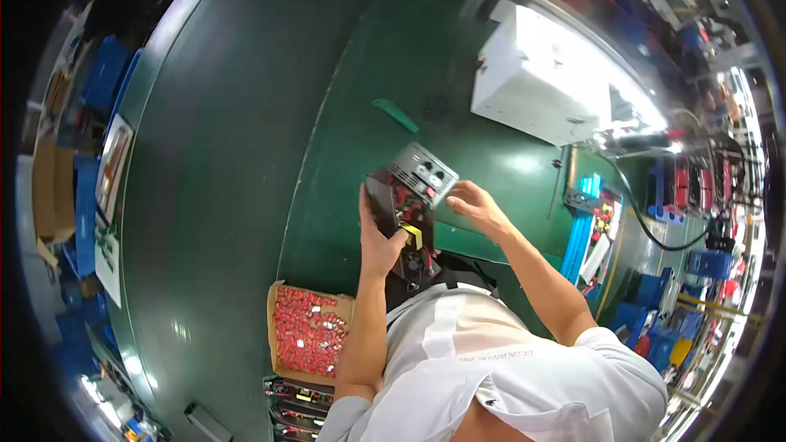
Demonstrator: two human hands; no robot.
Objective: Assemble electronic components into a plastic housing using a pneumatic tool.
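My left hand (381, 247) grips the side of an open electronic device (378, 196) with a dark metal case, its thumb near a yellow-wrapped part (412, 235). Inside the case, red and dark components show, and loose wires hang at the end nearer my body. A silver end panel (424, 173) with two round sockets and a small red switch sits tilted at the device's far end. My right hand (479, 209) is beside the panel's right edge, thumb and fingers slightly apart; whether a fingertip touches it is hard to see.
A cardboard box (309, 331) of small red parts stands left of my body, above a stack of circuit assemblies (296, 409). A green strip-shaped tool (396, 115) lies on the bench beyond the device. A white box-shaped unit (532, 74) stands at far right, near blue bars (580, 225).
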